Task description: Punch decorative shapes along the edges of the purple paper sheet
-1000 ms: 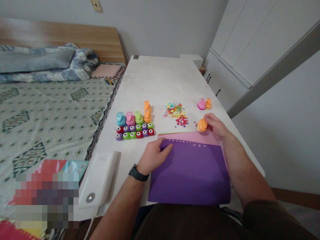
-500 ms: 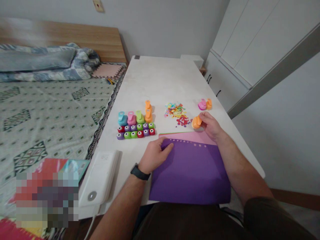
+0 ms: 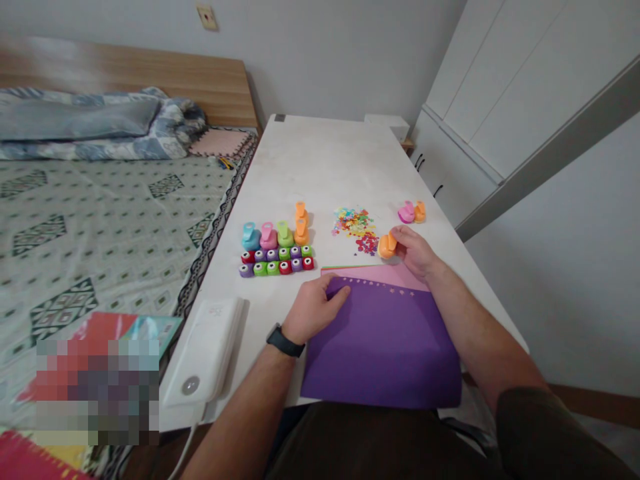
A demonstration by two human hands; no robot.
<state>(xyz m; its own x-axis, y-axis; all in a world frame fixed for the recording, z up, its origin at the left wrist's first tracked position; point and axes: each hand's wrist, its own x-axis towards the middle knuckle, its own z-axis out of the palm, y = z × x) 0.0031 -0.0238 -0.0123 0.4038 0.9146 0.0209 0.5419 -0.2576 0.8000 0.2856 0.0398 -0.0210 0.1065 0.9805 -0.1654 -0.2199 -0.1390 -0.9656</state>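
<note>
My right hand (image 3: 413, 252) is closed around an orange paper punch (image 3: 385, 245), held just beyond the far edge of the paper stack and beside the purple cut-outs. My left hand (image 3: 317, 309) presses on the near left corner of a purple sheet (image 3: 383, 347), fingers curled over its top edge. That sheet has a row of small punched holes along its far edge and lies on a pink sheet (image 3: 385, 273). A pile of coloured paper cut-outs (image 3: 355, 227) sits past the sheets.
Rows of small punches (image 3: 275, 260) with larger blue, pink, green and orange ones behind stand left of centre on the white table (image 3: 325, 160). A pink and an orange punch (image 3: 411, 212) sit far right. A white device (image 3: 205, 353) lies near left; a bed (image 3: 100, 207) is on the left.
My right hand has carried the orange punch leftward, from above the pink sheet's right part to beside the purple cut-outs. The left hand stays on the purple sheet.
</note>
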